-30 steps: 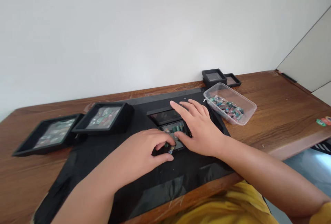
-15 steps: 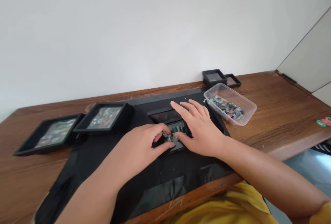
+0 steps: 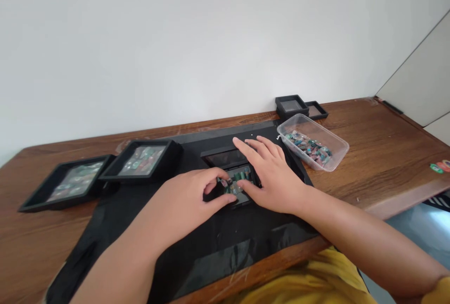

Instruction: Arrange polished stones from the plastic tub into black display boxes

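Observation:
A small black display frame (image 3: 242, 202) lies unfolded on a black mat, its dark lid (image 3: 227, 158) tilted up along the far side. Small polished stones (image 3: 242, 174), green, pink and brownish, lie in its lower half. My left hand (image 3: 193, 190) curves around the frame's left end, thumb and fingers apart beside the stones; its curled inner fingers are partly hidden. Over the right end, my right hand (image 3: 277, 177) is spread, its thumb tip touching the stones and its fingers stretched over the lid. The right hand covers part of the frame.
A clear plastic tub (image 3: 335, 147) of similar stones stands to the right. Two larger black frames with stones (image 3: 140, 160) rest at the left, one leaning on the other. Smaller black frames (image 3: 291, 105) are stacked near the wall. The black mat (image 3: 225, 243) covers the wooden table's (image 3: 372, 140) middle.
The left thumb and fingertips have parted slightly, and the stones by them now lie more in view in the frame. My right hand has hardly moved.

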Action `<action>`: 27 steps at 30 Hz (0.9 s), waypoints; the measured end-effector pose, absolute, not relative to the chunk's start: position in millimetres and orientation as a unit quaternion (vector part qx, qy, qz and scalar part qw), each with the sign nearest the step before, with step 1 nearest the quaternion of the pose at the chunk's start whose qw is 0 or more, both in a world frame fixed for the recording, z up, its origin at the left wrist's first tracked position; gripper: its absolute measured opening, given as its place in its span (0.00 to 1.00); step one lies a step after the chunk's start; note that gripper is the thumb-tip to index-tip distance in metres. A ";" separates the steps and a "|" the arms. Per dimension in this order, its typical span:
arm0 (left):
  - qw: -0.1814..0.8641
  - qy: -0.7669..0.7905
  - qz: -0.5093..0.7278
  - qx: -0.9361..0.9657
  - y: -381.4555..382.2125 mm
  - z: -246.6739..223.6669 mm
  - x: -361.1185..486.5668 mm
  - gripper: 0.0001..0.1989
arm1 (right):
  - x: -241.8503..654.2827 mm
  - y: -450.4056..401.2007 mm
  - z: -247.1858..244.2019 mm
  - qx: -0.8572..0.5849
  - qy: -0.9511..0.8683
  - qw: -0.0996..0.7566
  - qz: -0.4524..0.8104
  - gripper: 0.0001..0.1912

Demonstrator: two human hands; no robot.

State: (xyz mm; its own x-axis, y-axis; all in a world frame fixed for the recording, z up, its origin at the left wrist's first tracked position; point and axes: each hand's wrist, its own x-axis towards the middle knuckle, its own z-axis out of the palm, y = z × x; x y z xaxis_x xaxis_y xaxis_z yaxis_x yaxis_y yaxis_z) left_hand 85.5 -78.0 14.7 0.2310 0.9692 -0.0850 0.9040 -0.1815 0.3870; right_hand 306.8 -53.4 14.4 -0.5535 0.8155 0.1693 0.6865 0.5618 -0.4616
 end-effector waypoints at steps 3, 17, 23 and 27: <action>0.171 0.624 0.103 0.755 -76.7 15.3 80.9 0.22 | 306.4 -52.9 13.4 -0.434 -0.864 0.191 0.169 0.42; 0.203 0.585 0.125 0.775 -76.8 18.6 77.2 0.19 | 306.2 -54.0 14.8 -0.434 -0.861 0.197 0.177 0.41; 0.226 0.593 0.099 0.767 -76.0 17.7 78.1 0.22 | 306.2 -53.9 16.5 -0.436 -0.861 0.191 0.180 0.41; 0.237 0.583 0.114 0.769 -74.0 16.1 75.6 0.23 | 305.7 -54.2 16.6 -0.437 -0.860 0.191 0.179 0.41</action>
